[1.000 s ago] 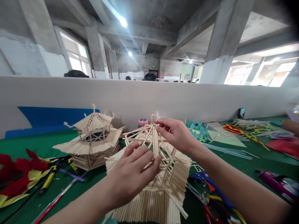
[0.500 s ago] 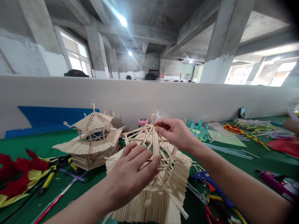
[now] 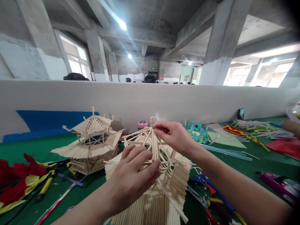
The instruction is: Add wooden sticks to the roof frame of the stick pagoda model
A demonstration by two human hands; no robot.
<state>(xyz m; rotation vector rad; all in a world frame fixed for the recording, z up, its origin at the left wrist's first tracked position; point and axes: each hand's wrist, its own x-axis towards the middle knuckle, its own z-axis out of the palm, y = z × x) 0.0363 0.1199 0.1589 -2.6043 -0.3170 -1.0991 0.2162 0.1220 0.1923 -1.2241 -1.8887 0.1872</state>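
A model pavilion of thin wooden sticks (image 3: 152, 207) stands before me, with a wide lower roof and an open upper frame. My right hand (image 3: 174, 135) pinches the upper end of a pale wooden stick (image 3: 155, 145) beside the short post at the peak. Lower down, the thumb and fingers of my left hand (image 3: 132, 178) close around the bottom end of that stick, at the upper roof's edge. Its exact contact is partly hidden behind the fingers. The stick slopes down alongside other roof sticks.
A similar stick pagoda (image 3: 92, 147) stands at left. Scissors (image 3: 199, 197), a blue glue gun (image 3: 201, 178) and a purple tool (image 3: 278, 186) lie at right. Red and yellow craft paper (image 3: 17, 178) is at far left. Another person's hand (image 3: 292, 126) shows at the right edge.
The view has shifted slightly, so the scene sits a little lower and to the left. Both hands keep their places on the stick.
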